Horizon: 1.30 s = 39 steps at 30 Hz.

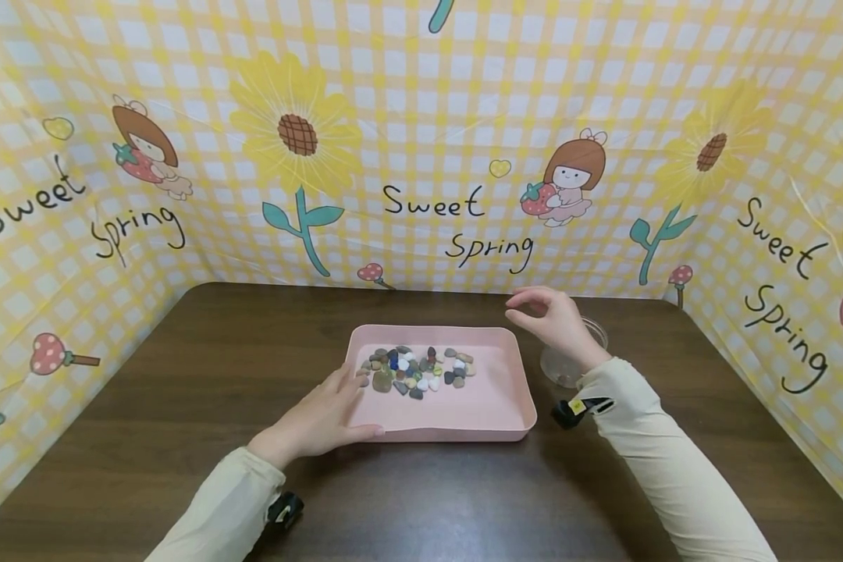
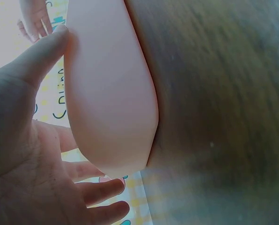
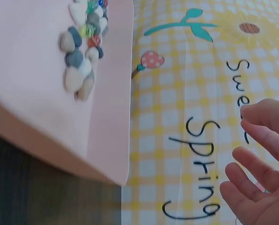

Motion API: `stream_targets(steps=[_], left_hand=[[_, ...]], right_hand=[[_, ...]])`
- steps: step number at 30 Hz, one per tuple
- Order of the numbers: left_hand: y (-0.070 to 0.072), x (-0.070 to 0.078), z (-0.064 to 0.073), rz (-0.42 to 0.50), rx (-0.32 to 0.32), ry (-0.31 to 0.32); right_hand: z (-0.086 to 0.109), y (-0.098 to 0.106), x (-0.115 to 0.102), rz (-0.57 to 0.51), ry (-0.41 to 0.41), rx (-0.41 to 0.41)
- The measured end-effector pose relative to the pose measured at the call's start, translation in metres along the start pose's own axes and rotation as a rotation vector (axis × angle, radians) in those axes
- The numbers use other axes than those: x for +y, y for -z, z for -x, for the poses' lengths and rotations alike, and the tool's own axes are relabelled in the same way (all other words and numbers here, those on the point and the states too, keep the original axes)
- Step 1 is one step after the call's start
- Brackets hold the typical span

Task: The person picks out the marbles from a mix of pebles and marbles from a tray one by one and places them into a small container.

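A shallow pink tray [image 1: 492, 402] sits on the table with small pebbles and coloured beads [image 1: 400, 371] in it. My left hand [image 1: 316, 417] touches the tray's near left corner, thumb along the front rim and fingers spread, fairly straight, by the left side. Beyond the tray's right end, my right hand [image 1: 551, 320] is raised, its fingers bent loosely and thumb and forefinger tips close together. Nothing shows between them. A clear round jar [image 1: 562, 371] stands below this hand, partly hidden by it. Several stones [image 3: 78, 75] show inside the tray in the right wrist view.
The dark wooden table [image 1: 239, 343] is closed in at the back and sides by a yellow checked cloth [image 1: 421, 140] with printed flowers and lettering. Black straps with small devices [image 1: 569, 412] are on both wrists.
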<state>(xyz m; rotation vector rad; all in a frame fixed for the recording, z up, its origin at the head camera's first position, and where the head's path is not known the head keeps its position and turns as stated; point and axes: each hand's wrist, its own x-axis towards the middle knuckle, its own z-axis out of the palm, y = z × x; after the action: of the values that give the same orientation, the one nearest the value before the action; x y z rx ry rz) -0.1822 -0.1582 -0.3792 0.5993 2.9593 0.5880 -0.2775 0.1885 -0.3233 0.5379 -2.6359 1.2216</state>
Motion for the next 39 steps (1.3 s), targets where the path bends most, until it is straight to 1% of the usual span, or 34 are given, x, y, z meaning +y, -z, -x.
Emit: stream_targets(steps=[7,14,20,26,36,39], left_hand=[[0.000,0.000,0.000,-0.003,0.003,-0.003],[0.001,0.001,0.000,0.000,-0.001,0.001],[0.000,0.000,-0.001,0.001,-0.002,0.003],[0.001,0.000,-0.001,-0.002,0.006,-0.007],[0.003,0.002,0.000,0.005,-0.010,-0.001],[0.003,0.002,0.000,0.012,-0.021,0.007]], right_hand=[[-0.009,-0.015,-0.009,-0.037,-0.007,-0.044],[-0.021,-0.034,-0.012,-0.120,-0.006,-0.098],[-0.026,-0.048,-0.011,-0.161,-0.020,-0.180],[-0.028,-0.062,-0.008,-0.177,-0.018,-0.273],[-0.032,-0.078,0.001,-0.176,-0.001,-0.356],[-0.034,-0.082,0.003,-0.175,-0.017,-0.396]])
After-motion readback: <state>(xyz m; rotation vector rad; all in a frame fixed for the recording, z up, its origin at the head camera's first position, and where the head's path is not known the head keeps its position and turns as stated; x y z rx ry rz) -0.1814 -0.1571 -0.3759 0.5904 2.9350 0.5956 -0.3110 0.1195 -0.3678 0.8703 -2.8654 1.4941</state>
